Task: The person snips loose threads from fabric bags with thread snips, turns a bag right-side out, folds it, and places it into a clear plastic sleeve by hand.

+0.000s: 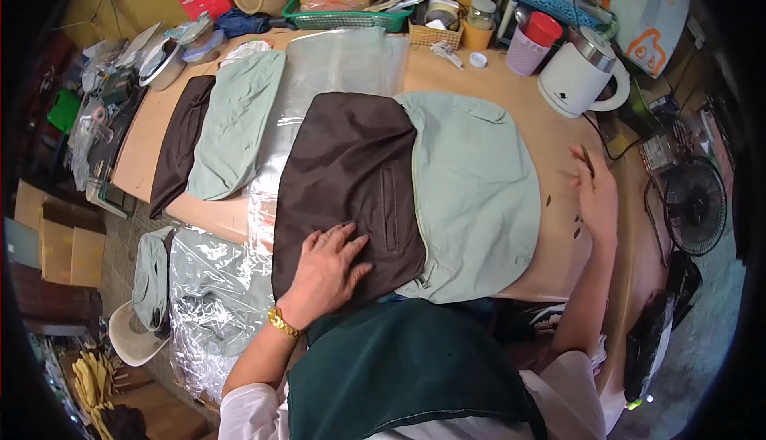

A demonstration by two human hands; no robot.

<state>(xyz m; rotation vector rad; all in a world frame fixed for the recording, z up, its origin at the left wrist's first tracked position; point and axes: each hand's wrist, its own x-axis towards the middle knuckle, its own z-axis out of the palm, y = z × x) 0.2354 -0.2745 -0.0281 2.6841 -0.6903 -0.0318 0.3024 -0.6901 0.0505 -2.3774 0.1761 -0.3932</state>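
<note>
A sewn fabric piece lies flat before me, with a dark brown panel (343,169) at left joined to a pale green panel (479,193) at right. A long stitched slot runs down the brown panel, and a zipper edge follows the seam. My left hand (327,268) rests on the lower brown panel, fingers spread. My right hand (594,193) is off the fabric at the right, its fingers bent and partly blurred. Something small and dark seems pinched there, too small to name. Several small dark pieces (576,232) lie on the table beside it.
Another brown and pale green piece (235,125) lies at the left on clear plastic sheeting (343,65). A white kettle (578,73), cups and a green basket (351,19) stand along the back. A black fan (694,205) is at far right.
</note>
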